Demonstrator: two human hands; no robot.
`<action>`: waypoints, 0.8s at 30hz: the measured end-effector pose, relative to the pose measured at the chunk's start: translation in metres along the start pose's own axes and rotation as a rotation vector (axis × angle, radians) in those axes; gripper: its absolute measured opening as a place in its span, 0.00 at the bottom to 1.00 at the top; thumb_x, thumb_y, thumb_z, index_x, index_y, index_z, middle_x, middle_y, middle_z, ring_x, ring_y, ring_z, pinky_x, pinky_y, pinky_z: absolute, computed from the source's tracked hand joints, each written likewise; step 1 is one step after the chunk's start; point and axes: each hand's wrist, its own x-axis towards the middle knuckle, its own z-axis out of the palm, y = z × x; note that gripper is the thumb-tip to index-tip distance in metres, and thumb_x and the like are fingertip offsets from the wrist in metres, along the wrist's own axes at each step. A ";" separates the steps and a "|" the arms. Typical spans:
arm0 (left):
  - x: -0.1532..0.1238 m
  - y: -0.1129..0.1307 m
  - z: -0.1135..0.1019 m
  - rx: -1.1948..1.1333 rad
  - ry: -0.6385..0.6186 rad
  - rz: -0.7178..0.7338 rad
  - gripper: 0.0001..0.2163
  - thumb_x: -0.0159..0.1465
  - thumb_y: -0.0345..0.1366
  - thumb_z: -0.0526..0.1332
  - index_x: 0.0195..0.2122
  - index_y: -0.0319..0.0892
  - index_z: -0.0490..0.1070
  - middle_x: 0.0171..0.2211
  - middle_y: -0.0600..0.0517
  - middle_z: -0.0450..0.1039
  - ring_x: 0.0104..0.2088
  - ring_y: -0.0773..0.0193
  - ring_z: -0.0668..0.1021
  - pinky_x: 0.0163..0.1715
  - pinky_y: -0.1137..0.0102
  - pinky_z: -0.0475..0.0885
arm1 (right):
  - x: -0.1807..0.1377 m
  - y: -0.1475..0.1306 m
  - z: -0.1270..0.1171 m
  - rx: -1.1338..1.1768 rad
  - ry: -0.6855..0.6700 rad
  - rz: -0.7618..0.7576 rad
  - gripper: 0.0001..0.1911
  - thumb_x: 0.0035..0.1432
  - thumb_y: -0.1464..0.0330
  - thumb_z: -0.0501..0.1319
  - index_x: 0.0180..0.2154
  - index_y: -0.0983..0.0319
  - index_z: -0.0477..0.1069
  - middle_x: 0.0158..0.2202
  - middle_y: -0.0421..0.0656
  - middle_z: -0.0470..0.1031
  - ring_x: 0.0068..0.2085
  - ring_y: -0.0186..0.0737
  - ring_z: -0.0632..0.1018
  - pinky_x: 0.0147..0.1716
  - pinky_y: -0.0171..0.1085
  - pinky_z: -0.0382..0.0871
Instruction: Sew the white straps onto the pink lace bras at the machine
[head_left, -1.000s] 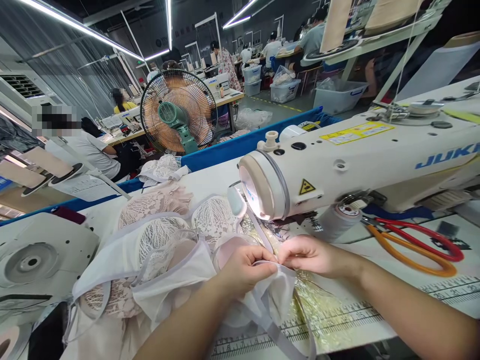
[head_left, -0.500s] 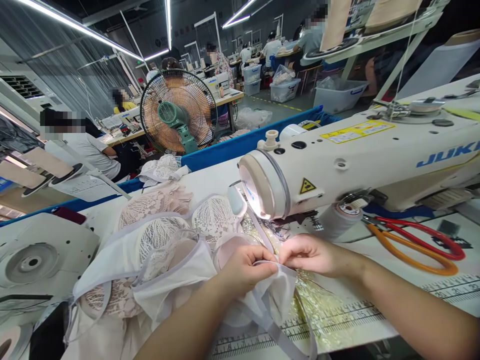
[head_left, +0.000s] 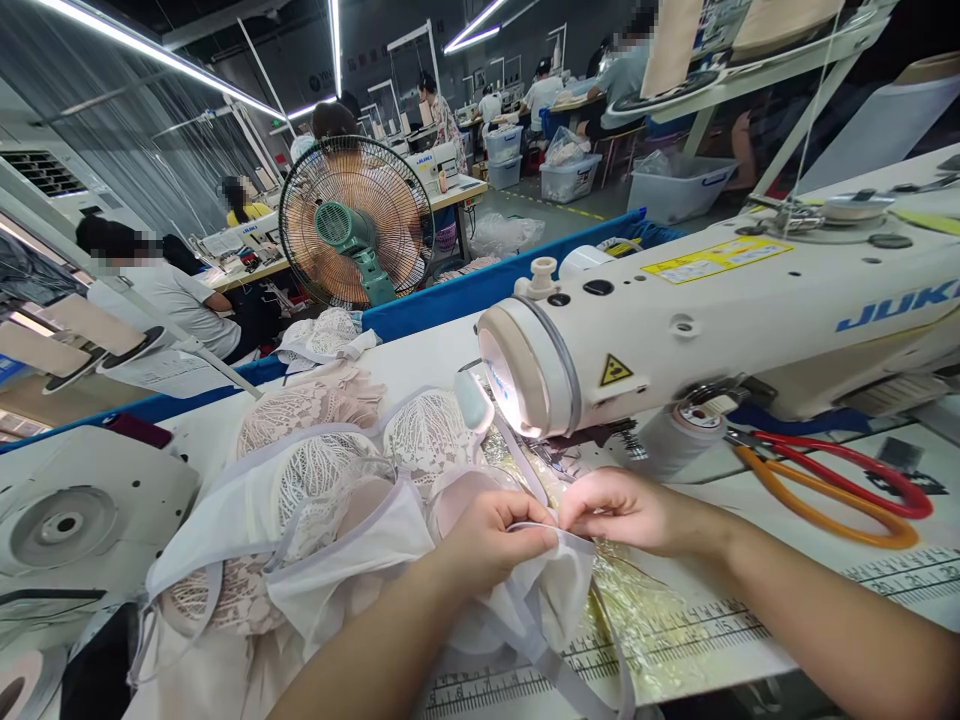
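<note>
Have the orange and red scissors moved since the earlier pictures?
No. The scissors keep their place against the sewing machine; both drift slightly together rightward and up in the picture, likely camera movement.

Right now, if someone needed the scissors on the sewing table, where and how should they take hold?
Probably by the orange handle and red handle, coming from the right: the scissors lie with both loops pointing that way. Their metal end points left, close beside the thread spool, so that side seems cramped.
</note>
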 end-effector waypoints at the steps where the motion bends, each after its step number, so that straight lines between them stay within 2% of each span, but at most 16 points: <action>1: 0.000 0.000 0.000 -0.002 0.001 -0.001 0.10 0.48 0.39 0.64 0.23 0.36 0.70 0.20 0.54 0.64 0.23 0.71 0.63 0.25 0.73 0.56 | 0.000 0.000 0.000 -0.001 -0.002 -0.007 0.12 0.58 0.67 0.54 0.31 0.66 0.73 0.24 0.42 0.70 0.26 0.32 0.69 0.26 0.31 0.61; 12: 0.001 0.001 0.001 -0.012 0.021 -0.007 0.12 0.47 0.42 0.65 0.22 0.36 0.70 0.20 0.55 0.63 0.22 0.72 0.62 0.25 0.73 0.55 | 0.000 -0.001 0.002 0.015 0.014 -0.019 0.12 0.59 0.67 0.54 0.31 0.66 0.73 0.25 0.41 0.70 0.27 0.32 0.69 0.26 0.30 0.61; 20: 0.001 -0.003 0.000 -0.149 0.008 -0.028 0.13 0.46 0.40 0.67 0.25 0.36 0.70 0.22 0.54 0.65 0.24 0.70 0.65 0.27 0.74 0.57 | 0.001 0.002 0.005 0.021 0.063 0.005 0.12 0.59 0.65 0.53 0.32 0.64 0.71 0.26 0.41 0.70 0.28 0.33 0.69 0.28 0.31 0.62; 24: 0.001 -0.002 0.001 -0.079 0.044 -0.032 0.13 0.44 0.40 0.67 0.24 0.36 0.69 0.20 0.55 0.63 0.23 0.71 0.64 0.25 0.74 0.56 | 0.002 -0.002 0.005 0.003 0.077 0.003 0.12 0.58 0.65 0.53 0.30 0.64 0.71 0.26 0.41 0.70 0.28 0.33 0.69 0.28 0.32 0.63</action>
